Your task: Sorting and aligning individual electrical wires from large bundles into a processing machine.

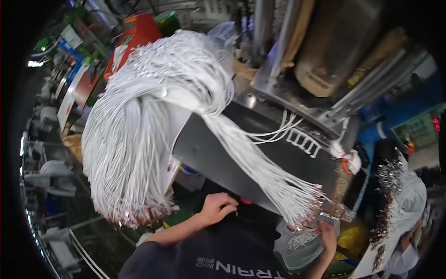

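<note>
A large bundle of thin white cables (pixel 181 69) is heaped over the far left of the dark work surface (pixel 223 172). One strand group (pixel 260 162) runs across that surface toward its right front corner, ending in coppery tips. My left hand (pixel 217 208) is at the front edge, its fingers curled in; what they hold, if anything, is too small to name. Beside the coppery tips, my right hand (pixel 328 234) has its fingers closed at a small metallic piece (pixel 330 217) by the corner. Its grip is partly hidden.
A press-like machine (pixel 325 60) stands behind the surface. A white slotted strip (pixel 303 142) lies near a few looped cables (pixel 278 132). Clear plastic bags (pixel 297 246) hang below the right corner. Another cable bundle (pixel 406 200) is at far right, with a red device (pixel 139 35) behind.
</note>
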{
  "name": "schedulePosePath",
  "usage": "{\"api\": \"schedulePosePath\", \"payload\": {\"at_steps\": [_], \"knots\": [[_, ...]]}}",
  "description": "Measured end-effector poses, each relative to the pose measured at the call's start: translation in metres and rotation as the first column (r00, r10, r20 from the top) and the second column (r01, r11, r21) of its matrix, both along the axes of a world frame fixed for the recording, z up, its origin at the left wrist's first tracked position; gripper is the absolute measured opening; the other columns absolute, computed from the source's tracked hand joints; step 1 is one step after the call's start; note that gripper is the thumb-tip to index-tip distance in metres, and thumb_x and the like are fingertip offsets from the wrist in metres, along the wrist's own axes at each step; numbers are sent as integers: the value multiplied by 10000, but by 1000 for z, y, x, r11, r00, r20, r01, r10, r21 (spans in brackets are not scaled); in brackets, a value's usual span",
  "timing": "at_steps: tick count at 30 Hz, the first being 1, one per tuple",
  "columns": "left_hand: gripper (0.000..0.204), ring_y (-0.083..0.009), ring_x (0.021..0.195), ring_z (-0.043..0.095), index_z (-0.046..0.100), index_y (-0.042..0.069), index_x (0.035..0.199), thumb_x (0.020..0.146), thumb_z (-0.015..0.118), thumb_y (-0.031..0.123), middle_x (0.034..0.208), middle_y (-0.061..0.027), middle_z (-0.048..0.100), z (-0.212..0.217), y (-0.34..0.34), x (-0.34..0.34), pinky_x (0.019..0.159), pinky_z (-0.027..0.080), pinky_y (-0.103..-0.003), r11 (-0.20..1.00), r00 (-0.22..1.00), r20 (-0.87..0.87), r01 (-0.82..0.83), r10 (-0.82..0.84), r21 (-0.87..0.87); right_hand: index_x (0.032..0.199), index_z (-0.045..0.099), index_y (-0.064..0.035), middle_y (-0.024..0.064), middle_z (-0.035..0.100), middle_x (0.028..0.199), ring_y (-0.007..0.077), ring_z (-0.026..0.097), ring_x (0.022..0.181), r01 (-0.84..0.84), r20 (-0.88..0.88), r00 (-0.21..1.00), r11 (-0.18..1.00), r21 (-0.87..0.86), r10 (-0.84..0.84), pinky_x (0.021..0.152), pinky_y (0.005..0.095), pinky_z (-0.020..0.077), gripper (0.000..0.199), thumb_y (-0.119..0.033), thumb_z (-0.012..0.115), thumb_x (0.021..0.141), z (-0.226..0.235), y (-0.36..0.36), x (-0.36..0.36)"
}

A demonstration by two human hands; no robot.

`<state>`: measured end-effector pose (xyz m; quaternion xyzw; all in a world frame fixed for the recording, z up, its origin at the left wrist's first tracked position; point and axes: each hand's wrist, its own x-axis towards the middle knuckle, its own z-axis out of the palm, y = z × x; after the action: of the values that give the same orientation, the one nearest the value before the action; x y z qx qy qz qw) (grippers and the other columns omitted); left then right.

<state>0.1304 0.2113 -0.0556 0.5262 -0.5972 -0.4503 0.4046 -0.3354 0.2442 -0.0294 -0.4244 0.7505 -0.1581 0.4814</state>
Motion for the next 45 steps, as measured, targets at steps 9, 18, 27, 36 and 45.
{"api": "schedulePosePath", "payload": {"at_steps": [9,18,27,36,45], "knots": [[920,-361,1388,454,519,79,1427,753,727,670,1461,-171,513,62,-119,-110,1156,338,-490,567,658,709,695,-253,-442,1142,725,23,200,618,1344,355,628,1171,-430,-235,892,570,-700,385,1039,383,461,265,-152,653,957,126,-126,133],[759,-360,1349,502,552,35,1391,843,747,523,1438,-155,559,84,-186,-34,1156,339,-533,614,506,799,755,-324,-229,885,729,45,100,705,907,223,667,857,103,8,944,271,-957,-329,804,328,513,211,-81,571,944,49,-110,65],[373,-294,1031,641,673,38,1174,895,759,270,1110,-108,689,112,-229,31,953,476,-383,779,536,777,619,-329,-97,955,647,35,227,630,808,360,596,736,251,-539,726,894,-370,-427,707,456,487,257,-183,532,1030,-276,184,-44],[367,-195,794,642,687,35,1186,914,745,275,893,-84,715,142,-205,-7,779,515,-349,861,724,487,490,-488,135,1135,646,29,138,652,1069,238,642,954,164,-110,795,386,-908,-597,859,334,510,198,-30,609,950,-22,27,9],[260,-292,823,669,688,18,1096,962,679,241,866,-115,693,160,-183,-99,777,518,-395,766,745,288,640,-602,-54,1413,547,-87,178,623,1274,350,590,1232,-574,-537,744,791,-210,398,1051,467,454,680,-325,789,824,174,-142,142]]}}
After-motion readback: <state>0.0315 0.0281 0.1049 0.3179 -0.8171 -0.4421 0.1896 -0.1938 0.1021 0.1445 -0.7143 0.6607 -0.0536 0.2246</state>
